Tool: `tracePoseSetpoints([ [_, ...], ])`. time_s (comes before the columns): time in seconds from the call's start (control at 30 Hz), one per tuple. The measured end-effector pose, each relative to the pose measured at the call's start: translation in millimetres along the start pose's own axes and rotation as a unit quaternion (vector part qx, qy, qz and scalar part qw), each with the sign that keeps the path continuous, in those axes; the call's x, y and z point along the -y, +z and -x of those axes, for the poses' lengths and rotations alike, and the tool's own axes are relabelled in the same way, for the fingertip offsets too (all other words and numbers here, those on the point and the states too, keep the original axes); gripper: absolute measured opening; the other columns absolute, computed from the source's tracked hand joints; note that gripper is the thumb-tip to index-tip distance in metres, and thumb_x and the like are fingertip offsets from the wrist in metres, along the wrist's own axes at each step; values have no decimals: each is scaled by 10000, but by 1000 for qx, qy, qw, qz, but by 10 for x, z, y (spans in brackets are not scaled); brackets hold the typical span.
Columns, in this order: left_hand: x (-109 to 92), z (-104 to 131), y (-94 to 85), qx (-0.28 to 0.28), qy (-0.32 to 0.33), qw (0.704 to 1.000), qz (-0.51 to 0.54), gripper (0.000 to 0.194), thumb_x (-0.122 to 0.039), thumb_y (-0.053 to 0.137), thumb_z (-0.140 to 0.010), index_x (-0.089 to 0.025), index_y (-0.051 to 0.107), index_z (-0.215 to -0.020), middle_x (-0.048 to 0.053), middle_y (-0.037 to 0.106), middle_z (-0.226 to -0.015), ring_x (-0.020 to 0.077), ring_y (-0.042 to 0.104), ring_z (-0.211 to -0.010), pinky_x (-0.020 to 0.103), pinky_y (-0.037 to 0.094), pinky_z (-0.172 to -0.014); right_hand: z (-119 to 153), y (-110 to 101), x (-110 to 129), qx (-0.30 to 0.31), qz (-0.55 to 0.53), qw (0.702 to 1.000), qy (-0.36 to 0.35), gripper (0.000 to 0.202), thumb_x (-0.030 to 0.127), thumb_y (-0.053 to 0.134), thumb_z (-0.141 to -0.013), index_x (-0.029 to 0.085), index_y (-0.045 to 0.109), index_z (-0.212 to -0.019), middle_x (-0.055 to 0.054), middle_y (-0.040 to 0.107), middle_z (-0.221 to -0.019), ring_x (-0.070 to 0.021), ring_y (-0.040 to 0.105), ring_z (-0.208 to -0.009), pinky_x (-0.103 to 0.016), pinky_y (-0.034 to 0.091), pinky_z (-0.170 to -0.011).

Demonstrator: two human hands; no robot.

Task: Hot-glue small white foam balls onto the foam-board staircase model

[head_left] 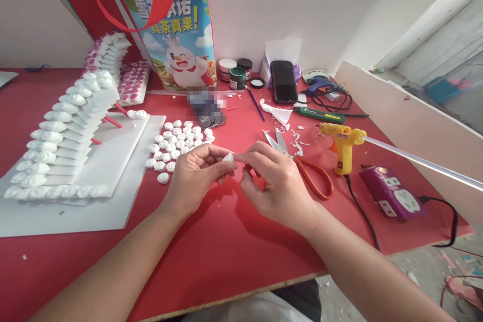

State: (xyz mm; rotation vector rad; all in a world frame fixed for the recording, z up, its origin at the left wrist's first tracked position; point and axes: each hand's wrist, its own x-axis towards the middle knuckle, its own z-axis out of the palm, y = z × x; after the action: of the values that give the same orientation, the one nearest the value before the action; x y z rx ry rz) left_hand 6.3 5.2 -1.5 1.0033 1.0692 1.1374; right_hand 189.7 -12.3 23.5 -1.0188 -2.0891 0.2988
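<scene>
I've got left hand (pixel 196 175) pinching a small white piece (pixel 228 157), right hand (pixel 277 181) up against it, grip unclear; I judge this one unfinished, the loose white flowers (pixel 172 139) to its left done, the stairs (pixel 73 147) farther left already flower-edged.

Red tabletop (pixel 211 261) against white wall (pixel 241 5); littered grey floor (pixel 424 282) lower right.
</scene>
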Motion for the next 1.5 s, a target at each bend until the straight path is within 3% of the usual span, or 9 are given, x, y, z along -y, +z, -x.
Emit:
tracePoseSetpoints([
  [0.57, -30, -11, 36, 2, -20, 996, 84, 363, -295, 1022, -591, -160, 724, -748, -25, 690, -578, 61, 538, -482, 191, 439, -514, 2, 43, 15, 13, 107, 990, -87, 209, 112, 501, -954, 137, 682, -1057, -98, 662, -866, -211, 571, -747, -347, 501, -661],
  [0.77, -46, -39, 28, 13, -25, 992, 121, 388, -328, 1036, -588, -158, 744, -779, -7, 725, -621, 71, 592, -516, 185, 478, -537, 27, 65, 21, -18, 51, 996, -68, 289, 77, 512, -959, 109, 672, -1197, -117, 659, -947, -192, 592, -776, -326, 532, -695],
  [0.9, -52, -45, 40, 15, -39, 986, 164, 395, -331, 1043, -579, -151, 747, -767, -6, 722, -627, 57, 577, -511, 166, 473, -523, 38, 76, 24, -7, 96, 990, -100, 326, 107, 494, -993, 87, 636, -1286, -125, 665, -958, -207, 588, -801, -346, 552, -722],
  [1.03, -46, -49, 50, 19, -56, 980, 192, 387, -301, 1054, -557, -147, 754, -747, -13, 717, -630, 33, 554, -499, 136, 465, -511, 24, 45, 11, 10, 158, 979, -130, 270, 131, 481, -1029, 68, 657, -1223, -120, 678, -906, -220, 569, -765, -370, 544, -675],
  [1.2, -32, -60, 36, 23, -55, 972, 229, 339, -257, 1054, -556, -164, 798, -758, -17, 733, -663, 17, 557, -504, 120, 503, -541, 21, 36, 15, -11, 169, 972, -160, 242, 113, 505, -1032, 65, 669, -1203, -111, 691, -886, -209, 565, -736, -364, 536, -654],
  [1.5, -33, -64, -16, 45, -52, 971, 227, 287, -250, 1024, -632, -170, 843, -840, -10, 713, -668, 40, 590, -571, 132, 533, -604, 34, 44, 12, 15, 169, 975, -143, 282, 125, 467, -1057, 70, 660, -1255, -112, 715, -920, -210, 592, -780, -364, 531, -681],
])
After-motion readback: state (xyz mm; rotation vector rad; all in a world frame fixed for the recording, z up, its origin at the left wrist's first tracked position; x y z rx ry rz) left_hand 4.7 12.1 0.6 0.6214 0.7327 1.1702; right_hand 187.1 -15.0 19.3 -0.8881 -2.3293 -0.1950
